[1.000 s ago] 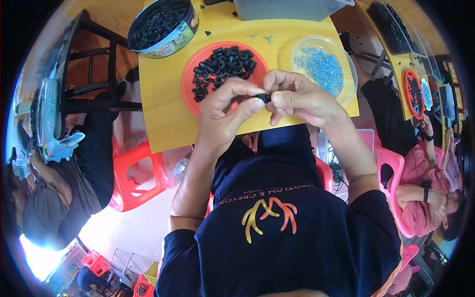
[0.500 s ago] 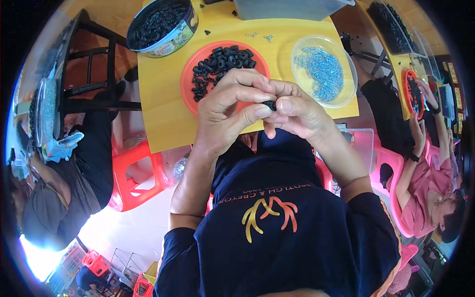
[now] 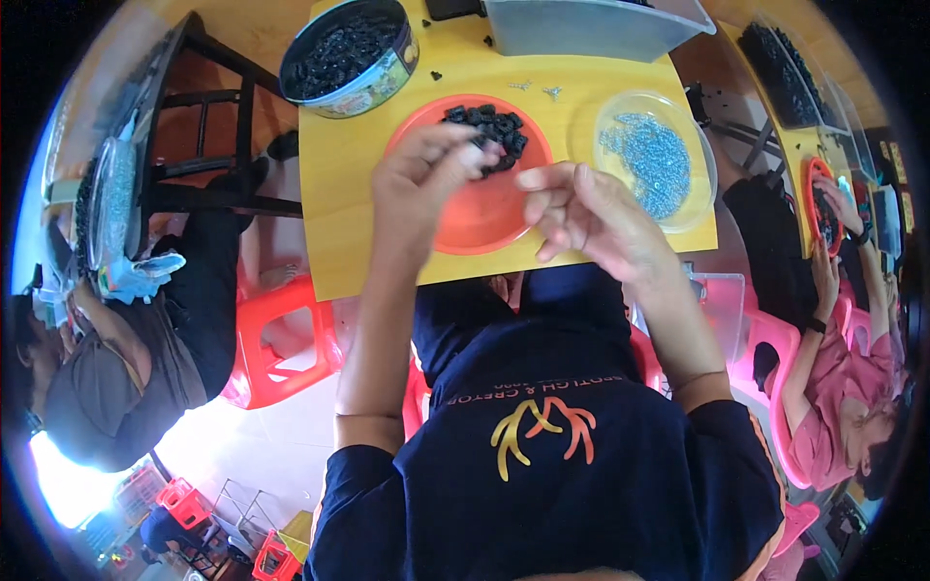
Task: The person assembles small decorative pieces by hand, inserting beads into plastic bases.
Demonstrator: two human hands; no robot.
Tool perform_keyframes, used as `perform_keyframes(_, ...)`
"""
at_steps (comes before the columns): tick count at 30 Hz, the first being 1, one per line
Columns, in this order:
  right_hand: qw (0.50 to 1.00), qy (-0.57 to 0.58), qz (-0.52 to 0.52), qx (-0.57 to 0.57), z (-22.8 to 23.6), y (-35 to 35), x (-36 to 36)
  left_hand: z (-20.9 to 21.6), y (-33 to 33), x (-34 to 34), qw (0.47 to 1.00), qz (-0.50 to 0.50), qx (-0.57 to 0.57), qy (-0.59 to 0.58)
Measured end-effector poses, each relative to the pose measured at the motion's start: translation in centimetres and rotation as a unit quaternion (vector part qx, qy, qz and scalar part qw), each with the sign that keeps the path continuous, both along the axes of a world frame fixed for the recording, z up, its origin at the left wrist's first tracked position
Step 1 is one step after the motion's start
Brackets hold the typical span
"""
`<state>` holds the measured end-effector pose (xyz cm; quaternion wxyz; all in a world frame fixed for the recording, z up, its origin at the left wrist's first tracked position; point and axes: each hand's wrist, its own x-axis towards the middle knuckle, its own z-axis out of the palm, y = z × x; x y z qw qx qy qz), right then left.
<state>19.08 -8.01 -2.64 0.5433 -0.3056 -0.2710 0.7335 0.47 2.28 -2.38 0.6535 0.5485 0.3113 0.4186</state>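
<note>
Take the red plate as the clock centre, with 12 o'clock toward the top edge of the view.

Left hand (image 3: 418,176): located at the 9 o'clock side of the red plate (image 3: 475,230), overlapping it in the view. The fingers are bent and the thumb lies close to the fingertips, which reach the pile. Motion blur covers the tips; whether they grasp a piece cannot be told.

Right hand (image 3: 603,211): located at 4 o'clock, fingertips near the plate rim. The hand is released, fingers slack and parted, palm partly turned toward the left hand.

Black pieces (image 3: 506,126): heaped in the plate, mainly toward 1 o'clock; the 6 o'clock portion of the plate is bare.

Surrounding items on the yellow table (image 3: 347,218):
- Clear tub (image 3: 680,121) at 3 o'clock, containing small metal parts (image 3: 647,167).
- Round tin (image 3: 376,89) between 10 and 11 o'clock, filled with more black pieces.
- Small screws (image 3: 553,93) at 1 o'clock, lying loose.
- Clear bin (image 3: 586,41) at 1 o'clock, farther out than the screws.
</note>
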Motion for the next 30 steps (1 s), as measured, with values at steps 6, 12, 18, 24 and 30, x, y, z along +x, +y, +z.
perform_keyframes(6, 0.98, -0.106, -0.166, 0.027, 1.1, -0.4, 4.3, -2.6, 12.4, -4.9, 0.974, 0.148, 0.161, 0.053)
perform_keyframes(12, 0.882, -0.359, -0.305, 0.021, -0.1, -1.8, 10.0, -0.2, 16.7, -5.5, 0.964, 0.203, 0.167, 0.051)
perform_keyframes(18, 0.662, -0.725, -0.181, 0.063, -2.0, -2.4, 10.1, -0.4, 10.0, -3.0, 0.977, 0.119, 0.146, 0.1)
perform_keyframes(24, 0.496, -0.843, -0.152, 0.142, -2.7, -1.5, 8.9, -1.0, 1.7, 0.1, 0.987, -0.027, 0.1, 0.119)
perform_keyframes(30, 0.442, -0.883, -0.116, 0.109, -3.3, -0.7, 8.7, -2.5, -1.3, 0.8, 0.982, -0.062, 0.135, 0.12)
